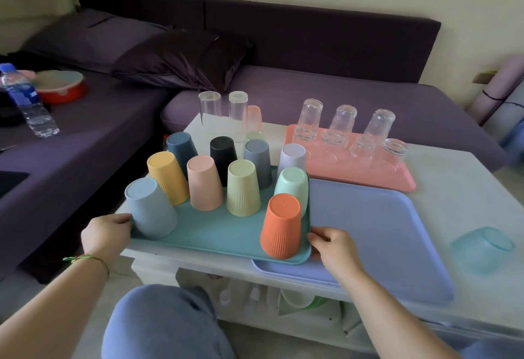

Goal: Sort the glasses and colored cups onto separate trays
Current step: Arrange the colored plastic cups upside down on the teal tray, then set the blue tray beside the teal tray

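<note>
- We see the teal tray (pixel 215 234) lying right between the two hands, at the near left corner of the tabletop (pixel 453 177). Its long side runs from left to right.
- The left hand (pixel 106 232) grips the tray's left end, thumb on top, just beside the light blue cup (pixel 150 214). The right hand (pixel 333 246) grips the right end, next to the orange cup (pixel 280 225). Each hand has its own end, so neither one is nearer.
- The tray's right end lies over the blue tray (pixel 368 231). We think both hands must move it evenly, or the cups could tip.
- The colored cups stand upside down on the teal tray. They look like dull, smooth plastic with fine ribs near the rim, and they are wider at the bottom.
- The clear glasses (pixel 344 120) stand upside down on the pink tray (pixel 397 180), at the far right. They are shiny and see-through.
- Two tall glasses (pixel 209 107) stand at the tabletop's far edge, on no tray.
</note>
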